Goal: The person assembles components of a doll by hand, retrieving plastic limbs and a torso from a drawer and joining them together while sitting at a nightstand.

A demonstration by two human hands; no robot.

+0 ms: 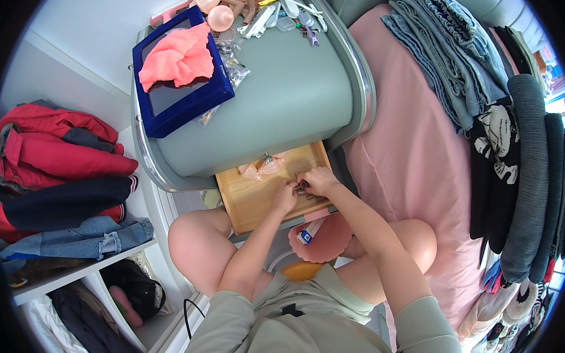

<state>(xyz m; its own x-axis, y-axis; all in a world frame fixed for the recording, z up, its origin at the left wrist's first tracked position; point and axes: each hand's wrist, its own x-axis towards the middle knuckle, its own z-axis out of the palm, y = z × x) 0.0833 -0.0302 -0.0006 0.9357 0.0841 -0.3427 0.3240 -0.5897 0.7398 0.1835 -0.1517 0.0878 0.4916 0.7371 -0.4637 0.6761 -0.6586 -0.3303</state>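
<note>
A pulled-out wooden drawer [249, 203] lies in front of me, with both hands over its right part. Pinched in my right hand [320, 182] is a small brown tube [303, 184], its round dark end showing; it looks like a lipstick. My left hand [285, 198] is closed beside it, its fingertips at more small brownish tubes. What those fingertips hold is partly hidden. Toward the drawer's back lie pale pink pieces [252, 172] and a small metallic knob-like thing [268, 159].
Above the drawer is a grey-green nightstand top [285, 94] with a blue tray [154, 122], a coral cloth [177, 57] and several small items. A pink scalloped bin [324, 253] stands between my legs. Folded jeans [441, 56] lie on the pink bed [393, 108]; clothes fill shelves at left.
</note>
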